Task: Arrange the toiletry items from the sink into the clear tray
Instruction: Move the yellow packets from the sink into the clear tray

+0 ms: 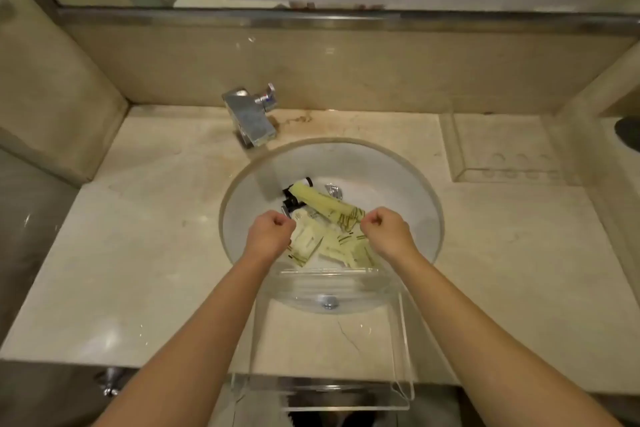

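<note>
A round white sink (408, 191) holds a heap of toiletries: a long pale-yellow packet (325, 204), several flat yellow sachets (343, 250), and small bottles with black caps (292, 201). A clear tray (403, 350) lies on the counter's front edge, reaching over the sink's near rim, with nothing in it. My left hand (270, 232) hovers over the sachets as a fist with nothing seen in it. My right hand (384, 227) is also a fist, next to the long packet's end; whether it touches the packet is unclear.
A chrome faucet (251, 121) stands behind the sink at the left. A second clear tray (502, 149) rests at the back right of the beige marble counter (138, 253). A dark round object (628, 133) sits at the far right edge. A mirror runs along the back wall.
</note>
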The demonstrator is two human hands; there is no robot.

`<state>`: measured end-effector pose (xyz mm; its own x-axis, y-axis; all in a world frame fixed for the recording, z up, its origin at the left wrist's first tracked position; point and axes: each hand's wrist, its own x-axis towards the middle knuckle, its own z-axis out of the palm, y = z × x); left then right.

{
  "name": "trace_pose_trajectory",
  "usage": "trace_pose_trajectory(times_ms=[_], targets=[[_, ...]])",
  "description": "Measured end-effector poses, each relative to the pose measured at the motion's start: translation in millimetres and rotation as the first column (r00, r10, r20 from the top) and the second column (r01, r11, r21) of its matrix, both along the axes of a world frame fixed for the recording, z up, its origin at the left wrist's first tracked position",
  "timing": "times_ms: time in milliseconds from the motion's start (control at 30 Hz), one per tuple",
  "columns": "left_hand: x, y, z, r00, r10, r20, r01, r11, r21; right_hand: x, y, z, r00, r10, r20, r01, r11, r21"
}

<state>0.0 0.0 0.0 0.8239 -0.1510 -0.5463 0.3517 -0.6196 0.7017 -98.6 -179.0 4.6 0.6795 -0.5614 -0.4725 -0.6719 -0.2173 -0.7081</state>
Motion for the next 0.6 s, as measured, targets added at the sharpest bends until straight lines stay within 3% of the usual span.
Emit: trace_pose_trajectory(times_ms=[300, 500, 600], targets=[[30, -14, -38, 0.991, -0.129, -0.025, 0.131, 0.978, 0.162, 30, -2, -48, 0.964, 0.158, -0.213, -0.164, 0.986, -0.012], [44, -25, -62, 0.943, -0.32, -0.091, 0.333, 0.911, 0.243, 34, -8, -80, 0.849, 0.187, -0.494, -0.23, 0.973, -0.028], [48, -26, -74, 0.914, -0.371, -0.161, 0.401, 0.887, 0.229, 32, -11, -93, 0.805, 0.182, -0.565, -0.221, 0.975, -0.001]])
